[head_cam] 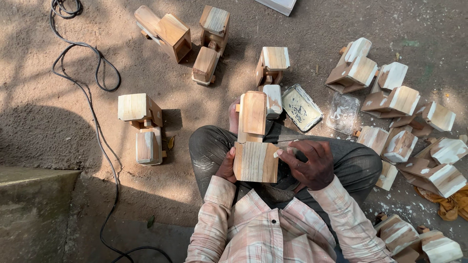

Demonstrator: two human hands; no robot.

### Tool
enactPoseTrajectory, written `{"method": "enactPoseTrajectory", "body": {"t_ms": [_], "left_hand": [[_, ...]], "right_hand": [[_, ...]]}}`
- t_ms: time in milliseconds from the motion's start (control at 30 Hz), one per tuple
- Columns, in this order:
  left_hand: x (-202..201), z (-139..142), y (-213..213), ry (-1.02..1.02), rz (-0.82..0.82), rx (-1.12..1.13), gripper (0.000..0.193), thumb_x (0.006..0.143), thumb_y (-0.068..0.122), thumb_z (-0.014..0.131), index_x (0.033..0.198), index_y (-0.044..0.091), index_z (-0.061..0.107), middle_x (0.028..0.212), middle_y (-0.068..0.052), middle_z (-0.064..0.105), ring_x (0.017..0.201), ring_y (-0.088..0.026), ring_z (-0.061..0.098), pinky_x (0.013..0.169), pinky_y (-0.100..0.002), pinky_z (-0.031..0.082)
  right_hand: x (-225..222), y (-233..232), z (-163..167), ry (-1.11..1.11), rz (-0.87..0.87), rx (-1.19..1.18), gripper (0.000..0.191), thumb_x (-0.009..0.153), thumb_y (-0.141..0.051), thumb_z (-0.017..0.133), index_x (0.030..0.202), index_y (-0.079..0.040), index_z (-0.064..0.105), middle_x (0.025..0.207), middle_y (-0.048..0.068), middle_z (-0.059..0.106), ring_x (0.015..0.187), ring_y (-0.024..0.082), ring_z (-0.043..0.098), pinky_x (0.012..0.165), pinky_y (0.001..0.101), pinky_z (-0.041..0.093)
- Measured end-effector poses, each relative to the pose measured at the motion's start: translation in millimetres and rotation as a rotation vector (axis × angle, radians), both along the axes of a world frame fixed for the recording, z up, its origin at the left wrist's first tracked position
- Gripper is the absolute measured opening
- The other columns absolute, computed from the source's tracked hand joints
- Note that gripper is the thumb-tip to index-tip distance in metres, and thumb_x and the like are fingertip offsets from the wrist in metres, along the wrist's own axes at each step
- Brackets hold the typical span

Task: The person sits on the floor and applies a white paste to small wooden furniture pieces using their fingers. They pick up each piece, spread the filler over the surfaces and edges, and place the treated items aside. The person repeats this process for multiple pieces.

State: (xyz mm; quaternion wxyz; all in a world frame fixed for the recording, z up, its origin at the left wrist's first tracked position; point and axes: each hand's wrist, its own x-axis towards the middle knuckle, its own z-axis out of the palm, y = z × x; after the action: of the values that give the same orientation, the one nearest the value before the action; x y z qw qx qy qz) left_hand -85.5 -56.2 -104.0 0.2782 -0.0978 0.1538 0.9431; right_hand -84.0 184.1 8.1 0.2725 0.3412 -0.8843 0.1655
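Far out to the left of the left hand [227, 165], a black cable [97, 78] snakes over the sandy ground [58, 126], and a finished wooden toy truck [142, 127] stands between that cable and the person's knee. The left hand is curled around the near left edge of the toy truck on the lap [254, 141], thumb on top and fingers hidden underneath, so it grips firmly. That truck lies across the crossed legs, its cab end pointing away from the body and its broad block end nearest the chest.

The right hand [309, 163] rests against the block's right edge. Its fingertips [279, 153], smeared with white filler, press the wood; it is half closed and grasps nothing that shows.

Judging by its solid blocks, the truck is stiff, fairly heavy for its size and dry enough not to slip. The wide rear block looks the safest hold; the small axle pegs look more fragile.

Just beyond the right hand sit 2 shallow tubs, a filler tub [302, 107] and a clear tray [342, 113]. Further right lies a heap of patched trucks [404, 126].
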Motion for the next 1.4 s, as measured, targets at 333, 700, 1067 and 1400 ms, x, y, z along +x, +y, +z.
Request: {"method": "enactPoseTrajectory", "body": {"t_ms": [333, 700, 1067, 1400], "left_hand": [[-0.4, 5.3, 0.5, -0.034, -0.027, -0.002, 0.09, 0.081, 0.055, 0.084, 0.144, 0.0, 0.051, 0.129, -0.017, 0.068, 0.115, -0.026, 0.07, 0.095, -0.041, 0.062], [-2.0, 5.4, 1.1, 0.013, -0.036, -0.013, 0.092, 0.082, 0.055, 0.083, 0.147, 0.001, 0.048, 0.133, -0.015, 0.067, 0.118, -0.025, 0.068, 0.099, -0.041, 0.059], [0.2, -1.5, 1.3, 0.015, -0.006, -0.066, 0.088, 0.082, 0.058, 0.082, 0.144, 0.002, 0.054, 0.131, -0.013, 0.068, 0.117, -0.023, 0.069, 0.098, -0.039, 0.06], [1.0, 6.8, 3.9, -0.026, 0.013, -0.019, 0.084, 0.085, 0.057, 0.078, 0.144, 0.004, 0.052, 0.133, -0.013, 0.067, 0.118, -0.025, 0.069, 0.098, -0.043, 0.059]], "right_hand": [[3.4, 3.1, -8.9, -0.102, 0.079, -0.003, 0.06, 0.084, -0.006, 0.076, 0.136, -0.033, 0.06, 0.12, 0.0, 0.062, 0.107, 0.02, 0.062, 0.086, 0.0393, 0.042], [0.3, 0.3, -9.4, -0.063, -0.08, -0.008, 0.054, 0.09, -0.011, 0.08, 0.139, -0.026, 0.062, 0.12, 0.001, 0.064, 0.102, 0.02, 0.061, 0.083, 0.0397, 0.042], [4.6, 1.5, -8.3, -0.035, -0.008, 0.007, 0.054, 0.084, -0.011, 0.082, 0.133, -0.028, 0.066, 0.118, -0.001, 0.064, 0.097, 0.02, 0.063, 0.083, 0.0378, 0.043], [-46.6, 32.6, -42.1, -0.32, -0.405, -0.231, 0.05, 0.092, -0.013, 0.077, 0.14, -0.011, 0.065, 0.109, 0.01, 0.065, 0.099, 0.027, 0.065, 0.084, 0.039, 0.055]]}}
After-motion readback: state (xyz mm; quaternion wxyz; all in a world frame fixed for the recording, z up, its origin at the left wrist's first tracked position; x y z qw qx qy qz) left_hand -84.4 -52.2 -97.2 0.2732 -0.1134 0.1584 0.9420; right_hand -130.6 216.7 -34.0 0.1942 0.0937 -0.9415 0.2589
